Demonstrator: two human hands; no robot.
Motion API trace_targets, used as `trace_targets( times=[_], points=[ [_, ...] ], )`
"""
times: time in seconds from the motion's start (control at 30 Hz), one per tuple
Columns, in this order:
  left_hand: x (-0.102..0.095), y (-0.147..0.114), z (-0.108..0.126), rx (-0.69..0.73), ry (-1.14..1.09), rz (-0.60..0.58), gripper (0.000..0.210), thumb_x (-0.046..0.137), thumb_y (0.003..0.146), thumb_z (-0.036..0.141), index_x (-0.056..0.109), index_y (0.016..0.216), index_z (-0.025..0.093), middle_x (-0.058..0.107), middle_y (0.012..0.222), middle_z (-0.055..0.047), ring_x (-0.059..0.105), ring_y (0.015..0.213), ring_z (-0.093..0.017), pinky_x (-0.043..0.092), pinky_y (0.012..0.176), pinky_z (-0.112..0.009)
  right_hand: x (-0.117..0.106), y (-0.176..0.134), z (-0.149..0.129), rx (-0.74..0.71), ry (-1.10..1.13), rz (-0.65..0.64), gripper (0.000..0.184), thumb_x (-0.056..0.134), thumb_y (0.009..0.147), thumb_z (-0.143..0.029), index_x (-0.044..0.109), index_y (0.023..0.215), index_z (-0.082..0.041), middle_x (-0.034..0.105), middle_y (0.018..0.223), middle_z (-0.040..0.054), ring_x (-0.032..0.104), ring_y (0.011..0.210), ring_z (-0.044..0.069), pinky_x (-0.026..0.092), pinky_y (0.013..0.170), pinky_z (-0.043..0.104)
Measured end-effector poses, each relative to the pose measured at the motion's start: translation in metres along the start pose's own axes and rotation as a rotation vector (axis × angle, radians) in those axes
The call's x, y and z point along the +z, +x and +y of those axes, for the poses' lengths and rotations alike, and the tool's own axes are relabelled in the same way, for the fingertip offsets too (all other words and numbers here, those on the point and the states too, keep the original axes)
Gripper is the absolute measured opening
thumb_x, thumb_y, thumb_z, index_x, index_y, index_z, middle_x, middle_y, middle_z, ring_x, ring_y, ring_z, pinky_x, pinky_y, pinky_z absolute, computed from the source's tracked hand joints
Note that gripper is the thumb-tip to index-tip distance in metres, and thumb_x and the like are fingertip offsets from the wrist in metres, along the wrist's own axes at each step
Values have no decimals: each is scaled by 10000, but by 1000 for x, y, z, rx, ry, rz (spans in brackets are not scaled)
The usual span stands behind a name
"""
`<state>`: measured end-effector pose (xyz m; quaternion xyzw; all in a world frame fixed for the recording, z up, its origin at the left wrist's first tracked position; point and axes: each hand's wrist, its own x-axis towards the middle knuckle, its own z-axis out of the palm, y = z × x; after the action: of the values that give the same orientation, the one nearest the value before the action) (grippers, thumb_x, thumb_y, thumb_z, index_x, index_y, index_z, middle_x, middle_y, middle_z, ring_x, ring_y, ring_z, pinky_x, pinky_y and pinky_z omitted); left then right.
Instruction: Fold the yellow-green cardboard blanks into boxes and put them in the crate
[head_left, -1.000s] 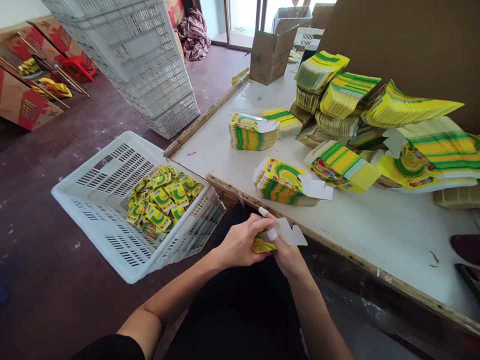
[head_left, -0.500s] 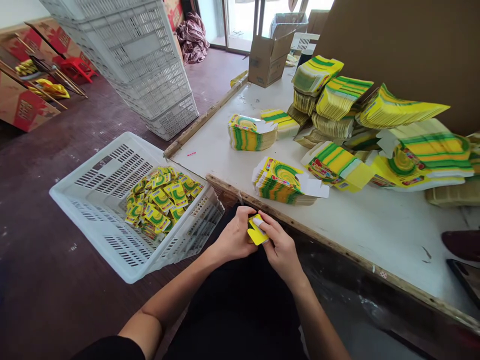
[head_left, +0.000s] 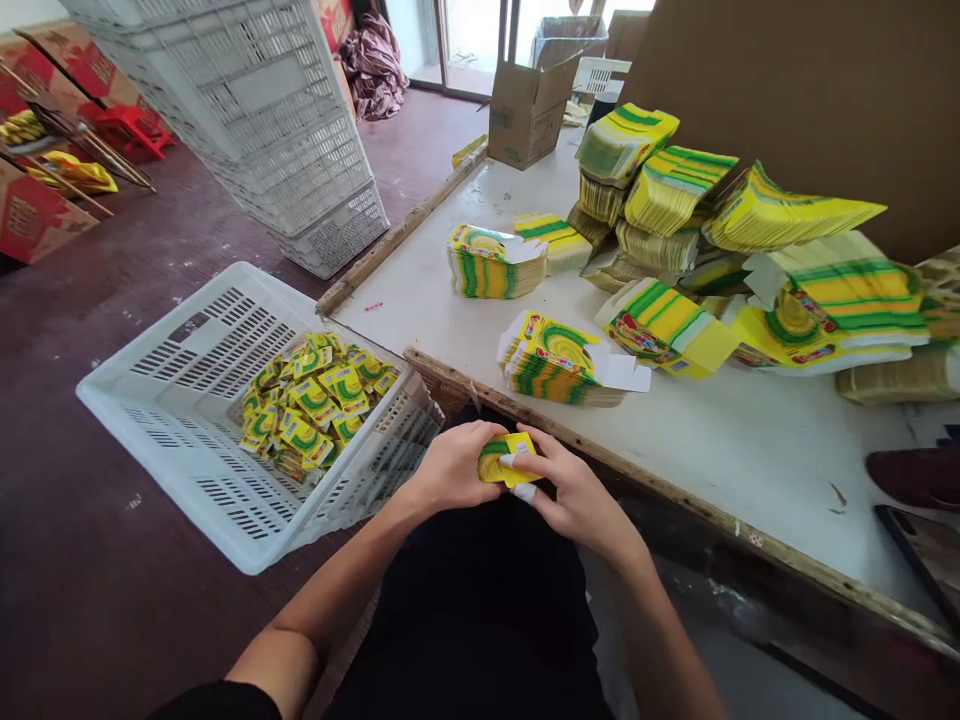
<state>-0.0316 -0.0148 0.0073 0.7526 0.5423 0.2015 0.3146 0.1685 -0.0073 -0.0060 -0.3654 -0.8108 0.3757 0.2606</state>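
Observation:
A small yellow and green carton [head_left: 493, 462] is held between both hands over my lap, just off the table's front edge. My left hand [head_left: 455, 465] wraps its left side, fingers curled round it. On the carton's right end, the fingers of my right hand [head_left: 574, 492] press against the yellow flap; two of its fingertips carry white tape. Close in front, a stack of flattened cartons [head_left: 559, 355] lies on the table. To the left, a white plastic crate [head_left: 255, 540] holds a heap of filled yellow cartons [head_left: 319, 400].
More bundles of flat cartons [head_left: 679, 190] are piled at the right of the white table [head_left: 720, 450], which has a wooden edge strip. Behind the crate rises a tall stack of white crates [head_left: 277, 130]. A cardboard box [head_left: 525, 115] stands at the table's far end.
The carton has turned so its printed green and yellow face shows, and its open flap now lies against its end. My right hand has shifted slightly right, its fingers more extended.

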Motion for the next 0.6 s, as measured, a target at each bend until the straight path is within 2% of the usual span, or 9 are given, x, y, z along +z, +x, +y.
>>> trace_targets(
  times=[0.1, 0.17, 0.23, 0.3, 0.37, 0.43, 0.5, 0.6],
  points=[
    [3, 2, 0, 28, 16, 48, 458, 685, 646, 228, 589, 1093, 195, 716, 1041, -87, 697, 931, -265, 560, 818, -377, 9, 6, -4, 43, 25, 103, 281, 625, 822, -168, 718, 1082, -220, 562, 1406, 159, 578, 1276, 309, 494, 1052, 466],
    [0, -1, -6, 26, 9, 93, 476, 686, 657, 241, 582, 1120, 201, 713, 1055, -81, 696, 943, -260, 560, 829, -369, 15, 11, -8, 40, 44, 176, 401, 626, 822, -168, 656, 1217, -226, 535, 1443, 148, 549, 1310, 298, 484, 1067, 456],
    [-11, -8, -21, -20, 19, 172, 495, 708, 677, 301, 575, 1145, 215, 709, 1061, -69, 694, 938, -253, 561, 833, -365, 14, 17, -12, 22, 44, 267, 579, 635, 834, -190, 503, 1396, -237, 528, 1454, 138, 547, 1313, 279, 480, 1076, 452],
    [-32, -19, -43, -125, 88, 347, 543, 733, 691, 399, 566, 1177, 220, 696, 1091, -79, 679, 976, -276, 548, 885, -408, 2, 25, -13, 26, -9, 408, 648, 642, 854, -227, 405, 1457, -233, 574, 1405, 135, 581, 1267, 271, 483, 1067, 459],
    [-55, -31, -67, -272, 237, 638, 699, 770, 647, 480, 542, 1235, 180, 642, 1211, -153, 599, 1145, -375, 459, 1019, -537, -18, 34, -8, 65, -135, 569, 549, 621, 878, -244, 457, 1401, -225, 638, 1310, 128, 607, 1211, 278, 480, 1053, 479],
    [-73, -43, -87, -389, 314, 779, 818, 760, 644, 545, 500, 1307, 141, 586, 1295, -203, 513, 1250, -437, 368, 1081, -624, -38, 45, 3, 118, -293, 669, 458, 598, 878, -225, 519, 1329, -222, 663, 1249, 127, 604, 1174, 298, 460, 1042, 517],
    [-79, -50, -98, -436, 286, 787, 795, 728, 665, 587, 520, 1292, 143, 604, 1265, -199, 542, 1216, -429, 395, 1058, -627, -51, 56, 17, 173, -401, 658, 458, 596, 843, -175, 537, 1296, -203, 684, 1173, 135, 614, 1103, 313, 462, 1000, 536],
    [-66, -50, -93, -380, 114, 671, 631, 673, 715, 595, 600, 1179, 173, 664, 1172, -154, 625, 1113, -359, 487, 992, -555, -54, 68, 33, 234, -463, 572, 467, 574, 798, -104, 544, 1260, -166, 701, 1049, 136, 624, 1005, 314, 468, 940, 527]
  ],
)
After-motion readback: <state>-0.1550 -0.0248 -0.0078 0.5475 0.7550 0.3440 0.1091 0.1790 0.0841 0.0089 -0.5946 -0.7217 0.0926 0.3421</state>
